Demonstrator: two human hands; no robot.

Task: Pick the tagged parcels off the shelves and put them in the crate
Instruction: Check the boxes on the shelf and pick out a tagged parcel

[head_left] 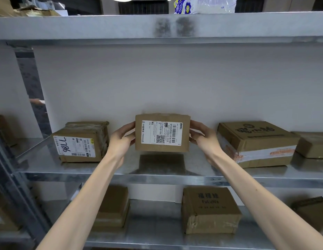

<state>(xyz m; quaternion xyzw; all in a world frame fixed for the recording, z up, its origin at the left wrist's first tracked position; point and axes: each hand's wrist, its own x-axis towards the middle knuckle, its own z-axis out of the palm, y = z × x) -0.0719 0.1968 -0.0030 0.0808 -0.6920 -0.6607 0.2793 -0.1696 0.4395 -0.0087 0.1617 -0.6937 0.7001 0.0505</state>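
A person's two bare hands grasp a small brown cardboard parcel (162, 132) with a white printed shipping label, holding it upright between them over a grey metal shelf (157, 171). The left hand (121, 139) clasps the parcel's left side and the right hand (202, 139) clasps its right side, fingers curled round the edges. The labelled face, with its barcode and square code, is turned toward the camera. A dark reflection lies on the metal directly below the hands; whether the parcel's lower edge touches the shelf cannot be told.

Just left of the left hand sits a tape-wrapped brown cardboard box (79, 141) with a white label bearing handwritten black digits. Just right of the right hand lies a wide, flat brown carton (256, 143) with black printing on its lid and white-and-orange tape along its side. A plain brown box (314, 145) sits just beyond that carton, farther from the right hand.

Below the forearms, on a lower metal shelf (157, 230), a brown taped box printed "FuLuWa" (209, 210) rests between the two arms, nearer the right one. A stack of flat brown boxes (113, 208) sits beside the left forearm. Above the hands runs a smudged grey upper shelf (103, 26), and on it stands a white-and-blue printed plastic pack (204, 4).
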